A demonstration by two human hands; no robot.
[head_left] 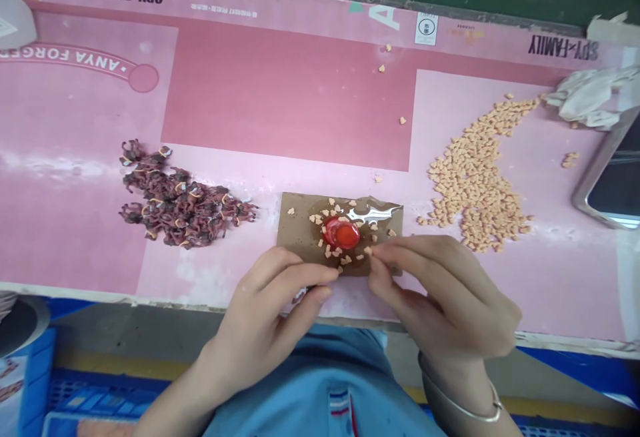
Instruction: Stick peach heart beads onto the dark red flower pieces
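Your pink mat takes up most of the view. Over its near edge are your 2 hands. Your right hand has thumb and forefinger pinched together on a tan bit, just above the near right part of the board. Your left hand is curled, forefinger and thumb tips close to each other at the board's near edge; you can see part of a dark figure in the loop they make, but whether they grip it cannot be told.

To your right is the tan pile, loose and spread out; to your left is the dark pile, well apart from the board. The board lies between the 2 piles, with a wet sheen on its far right part. On it sits a glossy red disc, ringed by scattered tan bits.

The figure looks light and somewhat bendy, with thin limbs that may snag or bend, so you would do best to hold it by its body. The tan bit is the smallest thing here: probably light and firm, easy to drop, and likely slippery if wet. Take it by its side edges with the very tips of thumb and forefinger, leaving its flat face free, and squeeze lightly so that it doesn't flick away.
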